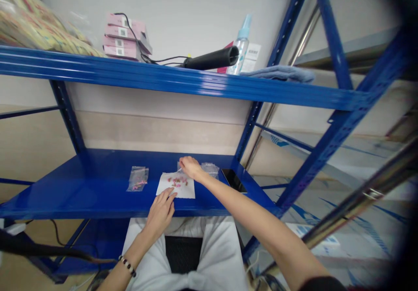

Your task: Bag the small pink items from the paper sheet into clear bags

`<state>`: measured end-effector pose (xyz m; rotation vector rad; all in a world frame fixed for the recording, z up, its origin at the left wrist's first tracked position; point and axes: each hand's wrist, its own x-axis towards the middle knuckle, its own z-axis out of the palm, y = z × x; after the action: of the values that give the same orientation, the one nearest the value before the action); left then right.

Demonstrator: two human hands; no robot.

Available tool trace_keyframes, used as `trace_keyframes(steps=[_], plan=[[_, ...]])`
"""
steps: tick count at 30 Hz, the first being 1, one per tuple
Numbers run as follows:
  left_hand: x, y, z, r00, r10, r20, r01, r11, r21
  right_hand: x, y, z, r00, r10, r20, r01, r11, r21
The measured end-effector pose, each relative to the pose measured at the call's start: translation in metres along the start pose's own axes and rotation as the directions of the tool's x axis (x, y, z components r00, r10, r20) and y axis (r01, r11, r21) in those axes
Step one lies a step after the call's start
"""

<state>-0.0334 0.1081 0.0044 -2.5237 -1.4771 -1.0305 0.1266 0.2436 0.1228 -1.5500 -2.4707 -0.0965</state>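
Note:
A white sheet of paper [187, 193] lies on the blue shelf with several small pink and brown pieces [178, 181] scattered over it. My left hand [161, 209] rests at the paper's front edge, fingers stretched out, fingertips close to the pieces. Just behind the paper, my right hand [190, 168] is closed in a pinch on a small clear plastic bag [179, 167], mostly hidden by the fingers. To the left of the paper sits a clear zip bag [137, 178] with pink pieces inside. Another clear bag [210, 169] lies right of my right hand, partly behind the forearm.
A black phone [234, 180] lies at the right end of the blue lower shelf [98, 195]. Overhead, the upper shelf [163, 80] carries pink boxes [121, 36], a black cylindrical handle with a cord [212, 59], a spray bottle [241, 45] and a blue cloth [281, 73].

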Motion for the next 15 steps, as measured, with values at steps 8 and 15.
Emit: trace_keyframes(steps=[8,15], plan=[[-0.009,0.000,0.003,0.998,0.043,0.052,-0.051,0.983,0.178,-0.010,0.008,0.008,0.996,0.080,-0.043,-0.070,0.978,0.199],[-0.006,-0.003,0.013,0.997,0.071,0.040,-0.079,0.969,0.235,0.007,0.032,0.010,0.950,0.302,-0.084,-0.213,0.818,0.535]])
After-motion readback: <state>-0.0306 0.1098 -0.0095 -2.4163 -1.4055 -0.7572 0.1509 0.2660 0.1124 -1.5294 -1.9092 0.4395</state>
